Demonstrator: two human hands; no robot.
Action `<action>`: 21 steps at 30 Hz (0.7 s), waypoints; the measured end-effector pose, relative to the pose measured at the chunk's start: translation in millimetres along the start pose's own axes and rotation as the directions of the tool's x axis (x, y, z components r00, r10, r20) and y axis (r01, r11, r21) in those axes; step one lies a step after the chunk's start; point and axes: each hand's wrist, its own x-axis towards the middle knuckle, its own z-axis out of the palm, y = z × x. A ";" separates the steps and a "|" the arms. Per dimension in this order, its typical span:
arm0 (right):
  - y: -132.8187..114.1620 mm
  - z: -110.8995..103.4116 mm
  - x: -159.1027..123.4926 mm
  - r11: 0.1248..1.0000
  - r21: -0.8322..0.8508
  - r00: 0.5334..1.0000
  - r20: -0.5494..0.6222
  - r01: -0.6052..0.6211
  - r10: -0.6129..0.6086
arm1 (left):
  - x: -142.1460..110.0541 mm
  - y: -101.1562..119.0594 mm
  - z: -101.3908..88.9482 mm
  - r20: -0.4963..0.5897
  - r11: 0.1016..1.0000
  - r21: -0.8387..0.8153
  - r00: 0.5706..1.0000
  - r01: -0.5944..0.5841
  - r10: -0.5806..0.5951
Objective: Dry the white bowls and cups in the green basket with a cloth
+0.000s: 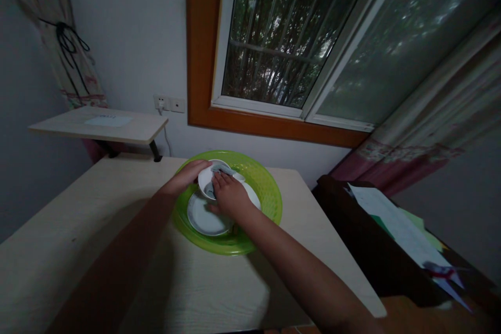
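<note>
A round white bowl point(203, 181) (likely fragile ceramic) is best rim-held, as by the left hand point(191, 173), whose finger spread cannot be told. Grey cloth point(224, 169) is pressed inside by the right hand point(231, 196), fingers together.

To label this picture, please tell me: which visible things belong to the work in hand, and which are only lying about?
In use:
round white bowl, in the left hand
greyish cloth, under the right hand
round white plate
round green plastic basin

Lying about:
white paper on the pale wooden shelf
long white paper at right
</note>
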 end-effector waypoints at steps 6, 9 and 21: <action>-5.5 -18.6 -0.7 0.999 -0.018 0.998 0.057 -0.030 0.031 | 0.0 -0.4 0.2 -0.068 0.989 0.146 0.997 -0.032 0.042; -2.0 -19.8 -1.6 0.998 0.056 0.998 0.055 -0.013 0.010 | 6.1 -6.7 -4.0 -0.074 0.974 0.219 0.994 -0.060 0.078; 15.8 -16.0 -3.3 0.912 0.406 0.998 0.021 -0.058 0.054 | 9.3 -6.2 -6.7 -0.078 0.970 0.218 0.989 -0.104 0.124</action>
